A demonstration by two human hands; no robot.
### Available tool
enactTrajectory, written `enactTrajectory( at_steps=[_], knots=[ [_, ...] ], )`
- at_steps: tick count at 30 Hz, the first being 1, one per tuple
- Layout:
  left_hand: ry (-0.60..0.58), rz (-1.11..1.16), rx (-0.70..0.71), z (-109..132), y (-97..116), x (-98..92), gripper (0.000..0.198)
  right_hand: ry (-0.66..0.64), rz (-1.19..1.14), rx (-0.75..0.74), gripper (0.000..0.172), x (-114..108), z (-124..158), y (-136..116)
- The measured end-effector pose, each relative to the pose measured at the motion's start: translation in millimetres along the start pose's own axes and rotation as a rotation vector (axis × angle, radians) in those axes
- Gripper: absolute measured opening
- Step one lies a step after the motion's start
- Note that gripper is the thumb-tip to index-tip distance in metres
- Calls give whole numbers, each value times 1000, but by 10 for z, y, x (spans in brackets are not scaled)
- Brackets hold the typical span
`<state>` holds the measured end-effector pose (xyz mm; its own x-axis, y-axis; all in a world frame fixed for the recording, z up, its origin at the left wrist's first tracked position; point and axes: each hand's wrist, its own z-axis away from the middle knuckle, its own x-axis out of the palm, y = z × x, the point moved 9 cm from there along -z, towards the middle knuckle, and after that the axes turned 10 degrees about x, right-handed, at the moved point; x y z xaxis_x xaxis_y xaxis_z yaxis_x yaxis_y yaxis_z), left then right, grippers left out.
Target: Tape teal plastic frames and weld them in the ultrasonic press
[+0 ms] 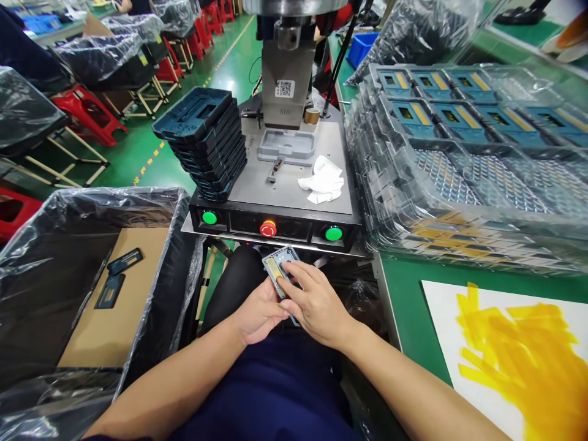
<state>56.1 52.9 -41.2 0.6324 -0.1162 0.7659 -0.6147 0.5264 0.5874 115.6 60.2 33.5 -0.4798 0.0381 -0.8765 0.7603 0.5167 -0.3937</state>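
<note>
Over my lap, my left hand grips a small grey-blue plastic part with a yellow strip on it, held from below and the side. My right hand lies across the same part, fingers pressed on its top face. Both hands sit just below the front of a press machine with two green buttons and a red button. A grey fixture sits empty on the machine plate.
A stack of dark blue parts stands on the plate's left, a white cloth on its right. Clear trays of blue parts are piled at right. Yellow tape strips lie on a white sheet. A plastic-lined box at left holds two parts.
</note>
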Motion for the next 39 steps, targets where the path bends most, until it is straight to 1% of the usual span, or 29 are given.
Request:
enactTrajectory(
  at_steps=[2,4,6,8,11,14,16,18,20,21,22,23,25,27,29,31,33,35,37,39],
  knots=[
    [7,7,-3,-1,-12,-12,74,10,-25,12,35,-4,5,7],
    [32,12,7,-5,-2,-32,71,65,-62,53,37,-51,14,42],
    [54,17,35,-16,32,-43,68,132,-102,118,45,-116,29,101],
    [77,24,73,-32,79,-56,69,158,-125,181,54,-153,44,154],
    [131,40,112,-50,129,-110,69,129,-130,237,64,-140,63,196],
    [159,55,148,-52,171,-149,66,90,-102,248,65,-91,77,198],
    [149,57,159,-43,202,-141,64,74,-75,240,63,-76,64,189],
    [101,45,168,-33,249,-100,63,76,-52,223,62,-115,7,179],
    [34,4,197,-27,320,-76,62,120,-24,199,62,-248,-115,182],
    [19,-36,218,-28,356,-104,61,157,-3,192,62,-348,-205,197],
    [27,-91,236,-35,383,-172,60,196,22,191,60,-458,-313,225],
    [56,-157,249,-46,396,-281,58,228,48,194,59,-567,-441,266],
    [150,-290,247,-76,371,-586,53,255,98,214,58,-750,-749,389],
    [246,-387,206,-100,279,-942,49,241,146,261,57,-869,-1096,563],
    [338,-431,143,-101,151,-1295,48,204,201,343,57,-934,-1437,771],
    [373,-432,115,-98,48,-1549,48,145,257,449,56,-954,-1737,983],
    [368,-417,99,-98,-30,-1700,48,74,292,543,57,-947,-1983,1170],
    [346,-414,83,-103,-84,-1773,48,28,299,607,62,-942,-2186,1329],
    [315,-421,77,-114,-109,-1789,48,8,278,637,68,-940,-2362,1478],
    [284,-426,84,-128,-110,-1774,47,-6,226,637,71,-923,-2523,1624]
  ],
)
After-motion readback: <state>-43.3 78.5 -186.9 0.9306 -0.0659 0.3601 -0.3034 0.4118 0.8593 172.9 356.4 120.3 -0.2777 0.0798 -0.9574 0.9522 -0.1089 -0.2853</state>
